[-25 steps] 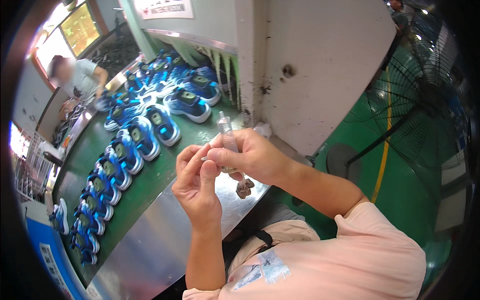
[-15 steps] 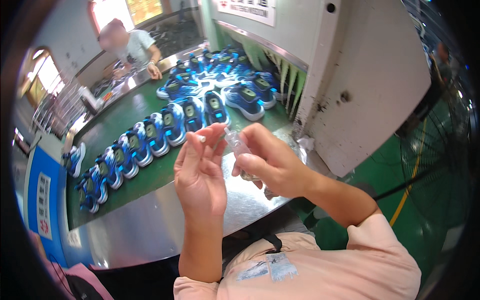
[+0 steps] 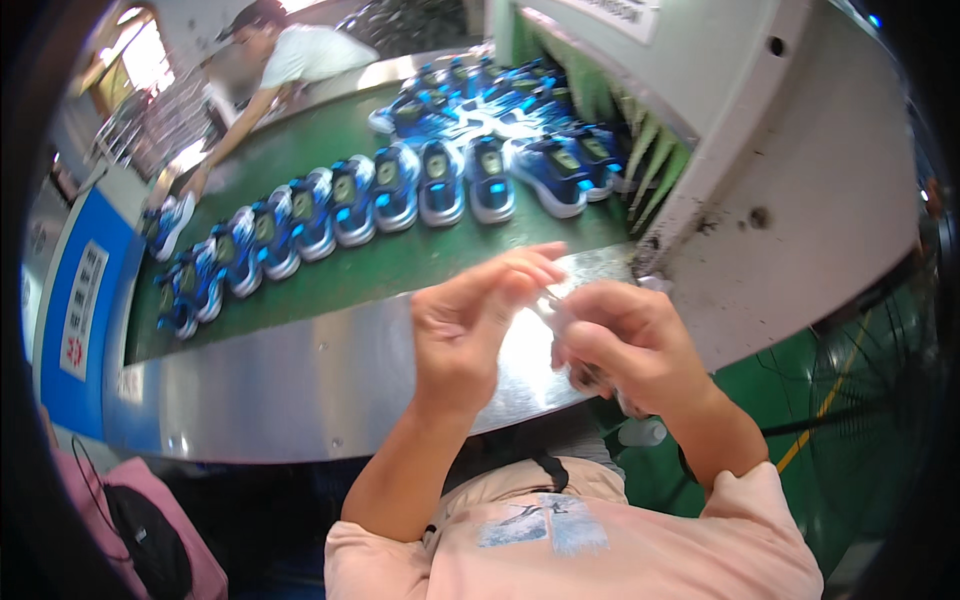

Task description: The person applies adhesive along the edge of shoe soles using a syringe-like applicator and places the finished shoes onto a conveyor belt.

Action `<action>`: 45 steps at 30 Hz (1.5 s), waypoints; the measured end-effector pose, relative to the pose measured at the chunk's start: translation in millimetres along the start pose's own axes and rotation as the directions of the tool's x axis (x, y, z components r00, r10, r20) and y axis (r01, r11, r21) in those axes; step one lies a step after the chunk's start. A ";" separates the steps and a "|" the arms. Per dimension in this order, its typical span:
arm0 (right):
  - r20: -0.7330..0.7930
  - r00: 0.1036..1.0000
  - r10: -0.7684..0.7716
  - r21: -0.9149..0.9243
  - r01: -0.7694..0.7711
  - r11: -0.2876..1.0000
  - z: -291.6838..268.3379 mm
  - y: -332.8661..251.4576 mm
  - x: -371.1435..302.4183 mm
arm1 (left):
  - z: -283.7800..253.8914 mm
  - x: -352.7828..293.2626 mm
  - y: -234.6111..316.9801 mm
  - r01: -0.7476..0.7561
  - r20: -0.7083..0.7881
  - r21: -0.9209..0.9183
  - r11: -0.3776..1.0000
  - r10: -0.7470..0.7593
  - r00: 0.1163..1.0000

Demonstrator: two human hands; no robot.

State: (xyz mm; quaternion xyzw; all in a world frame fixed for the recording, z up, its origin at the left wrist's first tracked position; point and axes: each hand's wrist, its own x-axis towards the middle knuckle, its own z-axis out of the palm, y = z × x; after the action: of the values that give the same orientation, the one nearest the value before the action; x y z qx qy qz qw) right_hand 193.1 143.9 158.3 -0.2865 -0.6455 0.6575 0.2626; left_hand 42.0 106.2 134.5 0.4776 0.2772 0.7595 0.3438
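My right hand (image 3: 640, 345) is closed around a small clear squeeze bottle (image 3: 552, 312) with a thin nozzle, blurred by motion. Under its fingers, a brownish part (image 3: 590, 378) shows, too covered to name. My left hand (image 3: 462, 335) pinches thumb against fingers right at the nozzle tip; the small white cap it carried a moment earlier is hidden by the fingertips. Both hands are raised over the metal edge (image 3: 370, 350) of a conveyor. Beyond them, a row of blue sneakers (image 3: 440, 185) with white soles stands on the green belt (image 3: 400, 262).
More sneakers (image 3: 470, 100) crowd by the machine opening with green strip curtains (image 3: 655, 150). A co-worker (image 3: 310, 55) across the belt reaches to a sneaker (image 3: 170, 225) at the far left. A fan (image 3: 860, 370) stands at right; a pink bag or garment (image 3: 190, 545) is at lower left.
My left fingers have moved with the cap to the bottle's nozzle. The view has shifted, and the co-worker now leans over with an arm stretched to the left sneaker.
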 end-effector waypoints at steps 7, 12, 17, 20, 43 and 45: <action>0.684 0.727 0.058 0.551 -0.567 0.612 33.7 75.6 20.7 | -79.2 -5.3 -10.0 0.147 0.182 -0.098 0.984 -0.127 0.975; 0.705 0.686 0.177 0.500 -0.659 0.563 39.0 109.4 45.5 | -151.0 -19.0 -21.4 0.310 -0.015 0.313 0.898 -0.322 0.947; 0.322 0.946 0.040 0.459 -0.193 0.867 32.2 99.1 87.9 | -319.4 -1.3 2.2 0.479 -0.777 0.593 0.648 0.301 0.553; 0.248 0.959 -0.136 0.177 0.093 0.980 38.2 94.7 114.2 | -404.3 26.0 0.4 0.423 -0.884 0.378 0.823 0.185 0.430; 0.024 0.939 -0.344 0.191 0.334 0.923 34.9 105.9 126.7 | -319.8 -51.4 86.2 0.173 -0.881 0.369 0.913 0.284 0.378; -0.006 0.942 -0.336 0.210 0.330 0.920 35.7 107.7 126.7 | -304.5 -62.1 92.1 0.133 -0.856 0.410 0.902 0.330 0.397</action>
State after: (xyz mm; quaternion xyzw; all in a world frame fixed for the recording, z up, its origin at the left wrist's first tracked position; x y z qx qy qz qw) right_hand 81.7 206.5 46.0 -0.1337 -0.6162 0.6714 0.3893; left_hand -241.6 -27.1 51.5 0.0617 0.5437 0.8367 -0.0210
